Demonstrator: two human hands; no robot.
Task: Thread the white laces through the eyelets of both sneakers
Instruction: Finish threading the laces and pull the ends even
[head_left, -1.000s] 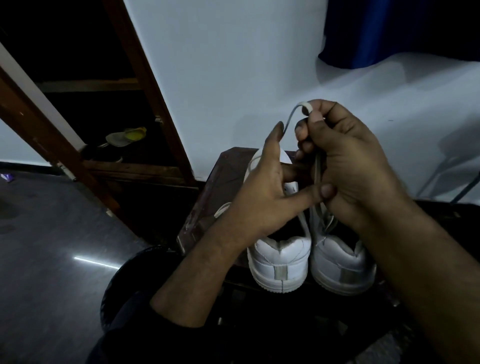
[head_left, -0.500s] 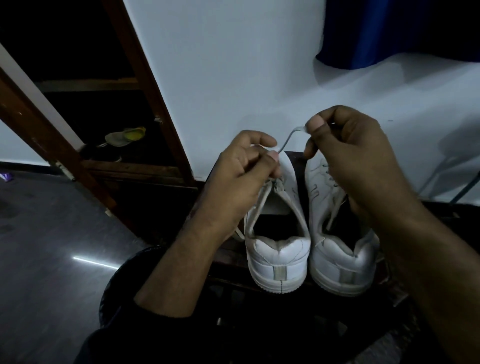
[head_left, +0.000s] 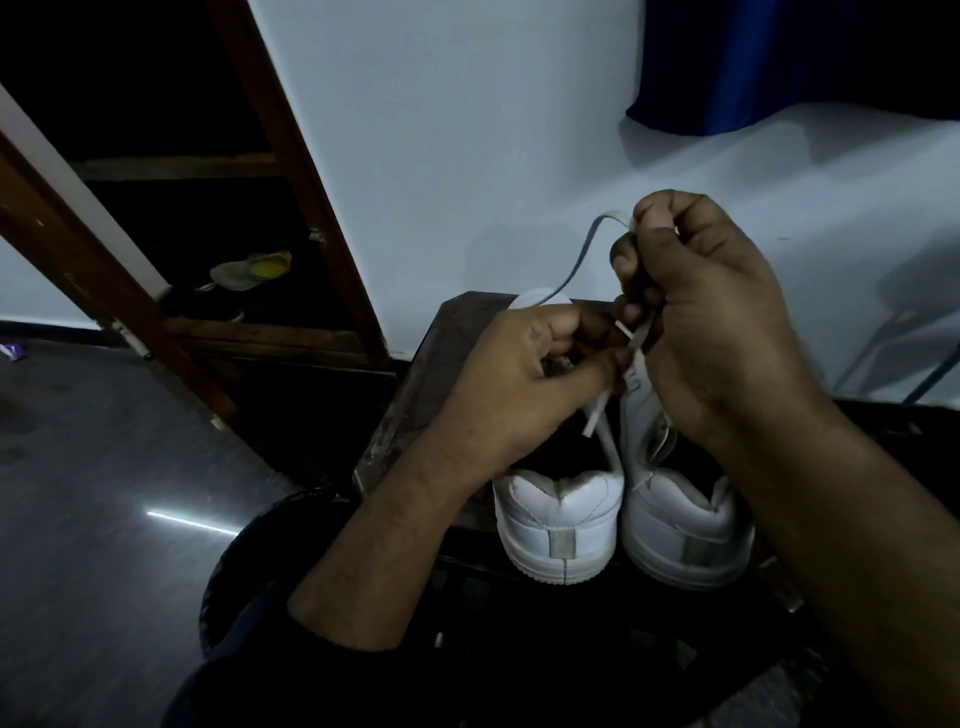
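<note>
The white lace (head_left: 579, 260) loops up mid-frame, from behind the left hand (head_left: 519, 384) to the right hand (head_left: 717, 312), with its loose end (head_left: 597, 415) dangling over the left sneaker (head_left: 561, 519). Half a second ago the hands were apart with the lace stretched between them; now they've come together right above the shoes, so I'd guess he's lining the tip up for an eyelet. Right fingers (head_left: 631, 260) are curled tight, pinching the lace. Left fingers are curled too and seem to grip it lower down. The right sneaker (head_left: 680, 519) sits touching its mate on the dark desk (head_left: 410, 395), centre-bottom. Wooden shelf (head_left: 249, 332) upper left.
</note>
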